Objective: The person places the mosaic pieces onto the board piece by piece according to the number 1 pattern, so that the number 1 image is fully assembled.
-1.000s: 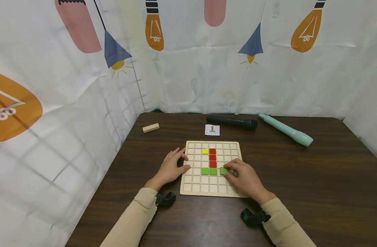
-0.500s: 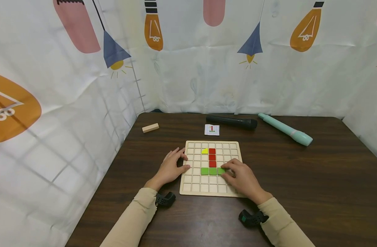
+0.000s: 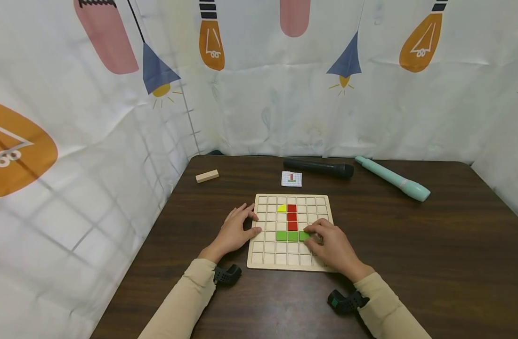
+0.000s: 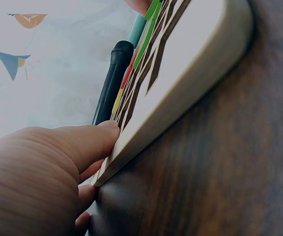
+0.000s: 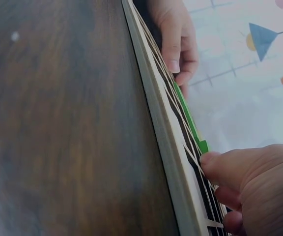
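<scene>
In the head view, a pale wooden grid board (image 3: 269, 258) lies on the dark table. A yellow corner-cut tile (image 3: 282, 208) and a column of red tiles (image 3: 292, 217) sit in its upper cells. Below them runs a row of green square tiles (image 3: 287, 236). My right hand (image 3: 336, 245) pinches the rightmost green tile (image 3: 303, 236) between thumb and index finger, at the end of that row. In the right wrist view, this tile (image 5: 203, 146) stands slightly proud beside the thumb. My left hand (image 3: 232, 231) rests on the board's left edge, thumb on top.
Beyond the board lies a small card (image 3: 291, 179) printed with a grid pattern. Behind it are a black microphone (image 3: 318, 167) and a mint-green microphone-shaped object (image 3: 392, 178). A small wooden block (image 3: 207, 176) lies at the far left. Patterned curtains (image 3: 259, 108) hang around the table.
My right hand has moved slightly left with the green tile, closing the gap to the other two green tiles. My left hand stays in place at the board's edge.
</scene>
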Available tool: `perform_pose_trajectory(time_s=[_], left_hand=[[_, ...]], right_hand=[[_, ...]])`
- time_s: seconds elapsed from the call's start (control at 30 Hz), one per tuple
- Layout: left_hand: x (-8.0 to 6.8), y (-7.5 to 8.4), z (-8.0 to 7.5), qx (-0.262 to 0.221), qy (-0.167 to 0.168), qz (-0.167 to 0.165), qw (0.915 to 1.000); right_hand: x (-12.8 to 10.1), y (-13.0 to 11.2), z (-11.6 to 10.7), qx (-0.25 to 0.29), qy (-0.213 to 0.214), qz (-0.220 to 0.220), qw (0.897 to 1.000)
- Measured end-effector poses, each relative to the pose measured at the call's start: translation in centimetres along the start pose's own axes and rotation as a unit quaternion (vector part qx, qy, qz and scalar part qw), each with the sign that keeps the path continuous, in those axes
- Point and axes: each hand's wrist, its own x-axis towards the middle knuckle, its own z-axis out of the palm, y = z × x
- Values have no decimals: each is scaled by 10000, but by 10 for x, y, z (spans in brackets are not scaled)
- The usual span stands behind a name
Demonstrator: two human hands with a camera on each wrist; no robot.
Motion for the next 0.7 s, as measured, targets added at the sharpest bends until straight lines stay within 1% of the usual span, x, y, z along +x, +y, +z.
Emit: perform_pose_trajectory(time_s=[0.27,0.47,0.57,0.7], left_hand=[[0,2,0,-52,29,16,10000],[-2,-1,0,-27,18,-23,10000],[-3,-2,0,-13,7,-35,10000],[-3,-3,0,-9,10,-29,10000]], right_hand=[[-1,2,0,27,-13,-40,10000],[-2,2,2,91,-20,-22,10000],[-3,1,3,171,34,-62,9998],[-2,2,3,308,219,-97,9992]])
